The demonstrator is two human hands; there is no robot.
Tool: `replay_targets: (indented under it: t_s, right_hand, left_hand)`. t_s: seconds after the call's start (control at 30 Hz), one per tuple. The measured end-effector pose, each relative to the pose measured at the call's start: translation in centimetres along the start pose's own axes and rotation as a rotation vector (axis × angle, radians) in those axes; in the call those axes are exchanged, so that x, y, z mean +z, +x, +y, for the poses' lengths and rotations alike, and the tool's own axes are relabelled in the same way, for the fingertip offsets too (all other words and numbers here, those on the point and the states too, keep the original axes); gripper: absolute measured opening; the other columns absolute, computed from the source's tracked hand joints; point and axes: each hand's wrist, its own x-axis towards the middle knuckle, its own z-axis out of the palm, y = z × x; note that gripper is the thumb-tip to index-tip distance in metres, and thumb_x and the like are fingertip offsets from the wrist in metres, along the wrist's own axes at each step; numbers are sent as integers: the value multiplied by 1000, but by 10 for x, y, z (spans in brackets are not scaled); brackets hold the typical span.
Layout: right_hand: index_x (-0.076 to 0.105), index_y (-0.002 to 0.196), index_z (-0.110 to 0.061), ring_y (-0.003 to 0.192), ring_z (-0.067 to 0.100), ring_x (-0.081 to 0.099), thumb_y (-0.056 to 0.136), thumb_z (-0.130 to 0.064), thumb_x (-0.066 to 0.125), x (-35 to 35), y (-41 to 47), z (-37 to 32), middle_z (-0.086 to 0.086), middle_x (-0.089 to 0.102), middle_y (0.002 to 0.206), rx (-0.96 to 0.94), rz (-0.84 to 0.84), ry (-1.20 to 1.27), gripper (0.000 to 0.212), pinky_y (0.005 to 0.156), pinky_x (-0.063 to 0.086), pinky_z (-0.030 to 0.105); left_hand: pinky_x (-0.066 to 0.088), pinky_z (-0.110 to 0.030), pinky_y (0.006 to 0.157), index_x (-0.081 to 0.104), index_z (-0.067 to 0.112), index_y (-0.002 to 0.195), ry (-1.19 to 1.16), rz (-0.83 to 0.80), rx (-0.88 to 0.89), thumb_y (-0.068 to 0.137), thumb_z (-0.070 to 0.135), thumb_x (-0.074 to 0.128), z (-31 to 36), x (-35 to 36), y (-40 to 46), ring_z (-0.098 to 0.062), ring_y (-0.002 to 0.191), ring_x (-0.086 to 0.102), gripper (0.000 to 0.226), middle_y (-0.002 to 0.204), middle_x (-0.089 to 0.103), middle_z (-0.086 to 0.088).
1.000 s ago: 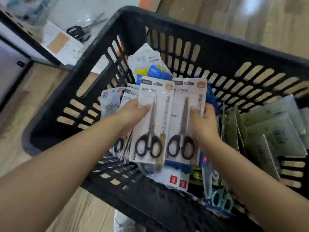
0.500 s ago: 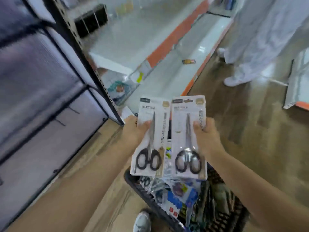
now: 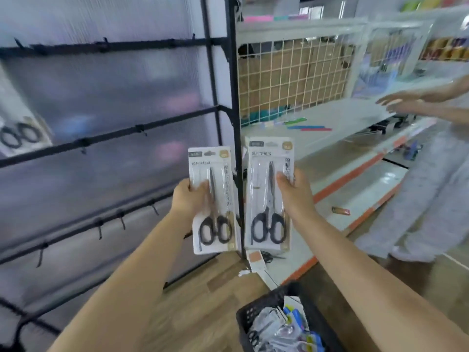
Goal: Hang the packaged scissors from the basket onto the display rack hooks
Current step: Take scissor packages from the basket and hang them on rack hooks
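The left hand [image 3: 190,196] is holding one packaged pair of scissors [image 3: 215,199] upright, its grip closed on the card's left edge with the thumb lying across the front near the blades, while the right hand [image 3: 294,191] is gripping a second packaged pair [image 3: 269,196] the same way by its right edge, thumb pressing on the front. Both cards are facing the camera, hanging holes at the top and black handles at the bottom, side by side but apart, with the black upright post [image 3: 234,118] of the display rack showing in the gap between them. To the left, the rack's black crossbars [image 3: 106,138] are running across a frosted panel, carrying short hooks [image 3: 121,221], and at the far left edge one more pack of scissors [image 3: 19,133] is hanging, blurred. Below the right forearm, the black basket [image 3: 256,311] is sitting on the wooden floor [image 3: 203,295], holding a heap of further packs [image 3: 284,329]. Beyond the post, a white wire-grid shelf unit [image 3: 291,80] is standing with coloured strips lying on its shelf, and at the right edge another person's hands [image 3: 403,101] are reaching towards that shelf
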Motion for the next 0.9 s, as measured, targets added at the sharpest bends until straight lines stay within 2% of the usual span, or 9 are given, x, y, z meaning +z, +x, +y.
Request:
replay_targets:
  t_s: [0.1, 0.2, 0.33, 0.47, 0.6, 0.7, 0.8, 0.9]
  right_hand:
    - [48, 107, -18, 100, 17, 54, 98, -23, 49, 39, -27, -12, -3, 55, 101, 12, -92, 10, 11, 84, 40, 29]
    - [49, 111, -14, 104, 20, 54, 98, -25, 49, 79, -47, -24, 3, 57, 111, 25, -187, -5, 18, 91, 43, 34]
    - [46, 114, -15, 99, 10, 46, 99, -26, 46, 134, -52, -66, -6, 48, 104, -94, -316, -76, 18, 85, 35, 25]
    - [50, 117, -10, 98, 17, 52, 99, -28, 46, 202, -51, -113, -1, 54, 104, -199, -365, -65, 26, 80, 37, 26]
    - [49, 104, -18, 88, 12, 51, 99, -27, 46, 266, -61, -143, -4, 55, 99, -260, -442, -10, 11, 75, 37, 26]
    - [49, 104, -15, 80, 6, 50, 99, -25, 46, 303, -68, -160, -6, 54, 93, -285, -484, 40, 12, 65, 38, 22]
    - [52, 111, -10, 85, 11, 52, 99, -25, 46, 334, -70, -179, -3, 55, 98, -294, -473, 69, 20, 71, 38, 26]
    - [52, 107, -12, 89, 15, 53, 98, -26, 46, 360, -68, -198, 1, 57, 101, -298, -462, 104, 18, 75, 40, 29]
  left_hand:
    - [52, -38, 77, 59, 4, 99, -35, 75, -22, 92, 30, 55, -7, -49, -9, -21, 78, 59, 27, 89, 63, -6]
    - [49, -31, 66, 54, 10, 86, -108, 152, -22, 94, 27, 54, -5, -93, -10, -18, 72, 55, 19, 79, 58, -2]
    - [47, -32, 65, 46, 13, 75, -255, 249, -27, 95, 22, 56, 6, -158, -4, -17, 68, 50, 23, 74, 50, -1]
    - [45, -30, 61, 48, 11, 79, -190, 343, 30, 94, 23, 57, 15, -237, 10, -20, 70, 52, 21, 78, 54, -4]
    - [42, -26, 57, 51, 10, 82, -180, 457, 66, 94, 21, 56, 15, -313, 21, -20, 73, 53, 17, 78, 55, -3]
    - [39, -24, 55, 48, 12, 76, -205, 527, 76, 93, 18, 56, 14, -352, 24, -18, 64, 49, 20, 71, 51, -3]
    - [33, -25, 53, 38, 15, 69, -185, 552, 90, 92, 19, 56, 13, -378, 27, -15, 56, 38, 30, 64, 41, -1]
    - [26, -25, 51, 32, 16, 69, -97, 546, 126, 93, 22, 56, 13, -397, 32, -14, 55, 29, 34, 64, 31, 0]
